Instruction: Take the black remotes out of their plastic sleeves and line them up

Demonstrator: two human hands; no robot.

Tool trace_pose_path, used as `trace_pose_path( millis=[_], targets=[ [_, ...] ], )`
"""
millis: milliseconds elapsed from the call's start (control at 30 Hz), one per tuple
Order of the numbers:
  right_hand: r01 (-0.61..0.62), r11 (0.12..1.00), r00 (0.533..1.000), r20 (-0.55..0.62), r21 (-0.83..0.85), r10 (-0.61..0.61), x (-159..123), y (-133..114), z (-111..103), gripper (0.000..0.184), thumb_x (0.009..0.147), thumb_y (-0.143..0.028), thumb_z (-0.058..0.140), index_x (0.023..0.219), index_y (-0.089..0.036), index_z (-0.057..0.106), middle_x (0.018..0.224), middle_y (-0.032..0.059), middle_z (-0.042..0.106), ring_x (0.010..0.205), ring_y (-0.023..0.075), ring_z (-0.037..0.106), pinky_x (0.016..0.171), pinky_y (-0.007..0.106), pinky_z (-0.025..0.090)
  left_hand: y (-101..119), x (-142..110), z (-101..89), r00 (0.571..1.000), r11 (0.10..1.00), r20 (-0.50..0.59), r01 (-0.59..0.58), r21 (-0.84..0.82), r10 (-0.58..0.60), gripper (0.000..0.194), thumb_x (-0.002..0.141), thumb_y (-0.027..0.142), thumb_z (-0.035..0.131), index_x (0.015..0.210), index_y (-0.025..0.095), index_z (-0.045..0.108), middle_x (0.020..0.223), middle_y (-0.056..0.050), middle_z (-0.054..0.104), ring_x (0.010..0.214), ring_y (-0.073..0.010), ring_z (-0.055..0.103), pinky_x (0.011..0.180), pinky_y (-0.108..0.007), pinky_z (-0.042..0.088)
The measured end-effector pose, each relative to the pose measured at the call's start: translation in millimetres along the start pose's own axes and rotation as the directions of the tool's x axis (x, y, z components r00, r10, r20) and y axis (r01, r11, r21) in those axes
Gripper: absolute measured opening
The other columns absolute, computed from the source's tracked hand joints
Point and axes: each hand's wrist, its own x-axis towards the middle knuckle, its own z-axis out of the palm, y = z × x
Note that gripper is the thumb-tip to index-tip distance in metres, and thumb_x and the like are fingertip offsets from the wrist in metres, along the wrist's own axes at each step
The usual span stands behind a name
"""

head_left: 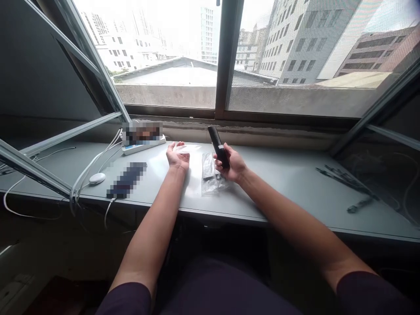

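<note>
Wearer's kit: short-sleeved top, very dark purple, near black in the shade. Left sleeve (126,299) at the bottom edge, left of centre; right sleeve (367,291) in the lower right corner. Both loose-cut, plain, same colour, each ending in a simple curved hem near the elbow. Left forearm (157,214), right forearm (292,214), left hand (178,159) and right hand (234,164) all bare. Bottom centre: broad rounded expanse of dark purple cloth (223,288), matches the sleeves, smooth, upper edge blurring into shadow; can't tell if that's top or legwear. Weave and stitching too dim to read.
</note>
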Motion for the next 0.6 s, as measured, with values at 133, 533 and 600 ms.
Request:
trace_pose_path(
  millis=[133, 533, 600],
  targets=[
    [0.012, 0.999, 0.999, 0.033, 0.047, -0.013, -3.4, -5.1, -1.5, 0.035, 0.113, -0.051, 0.05, 0.119, -0.023, 0.071, 0.078, 0.0021, 0.068, 0.057, 0.0144, 0.058, 0.048, 0.022, 0.051, -6.6, -7.3, 3.9, 0.998, 0.999, 0.049, -0.044, 0.028, 0.042, 0.021, 0.101, 0.035, 0.066, 0.11, 0.016, 0.07, 0.094, -0.007, 0.073, 0.068, -0.012, 0.067, 0.057, -0.021, 0.052],
    [0.129, 0.989, 0.989, -0.086, 0.076, -0.123, 3.1, -2.1, -9.3, 0.015, 0.097, -0.01, 0.071, 0.109, -0.02, 0.07, 0.093, 0.003, 0.075, 0.078, 0.0139, 0.073, 0.064, 0.021, 0.065, -13.6, 23.0, 16.9, 0.995, 0.98, 0.104, -0.015, 0.199, -0.006, 0.005, 0.099, 0.018, 0.069, 0.102, 0.019, 0.065, 0.094, -0.007, 0.076, 0.074, -0.0139, 0.074, 0.069, -0.022, 0.06],
    [0.227, 0.973, 0.973, -0.025, -0.039, -0.228, 4.6, 2.0, -10.0, 0.025, 0.087, -0.007, 0.08, 0.103, -0.023, 0.07, 0.098, 0.0012, 0.077, 0.089, 0.0159, 0.077, 0.075, 0.025, 0.067, -12.7, 28.3, 11.9, 0.995, 0.987, 0.103, 0.003, 0.161, -0.019, 0.006, 0.098, 0.017, 0.07, 0.1, 0.018, 0.065, 0.094, -0.007, 0.076, 0.073, -0.0139, 0.074, 0.069, -0.023, 0.06]
  ],
)
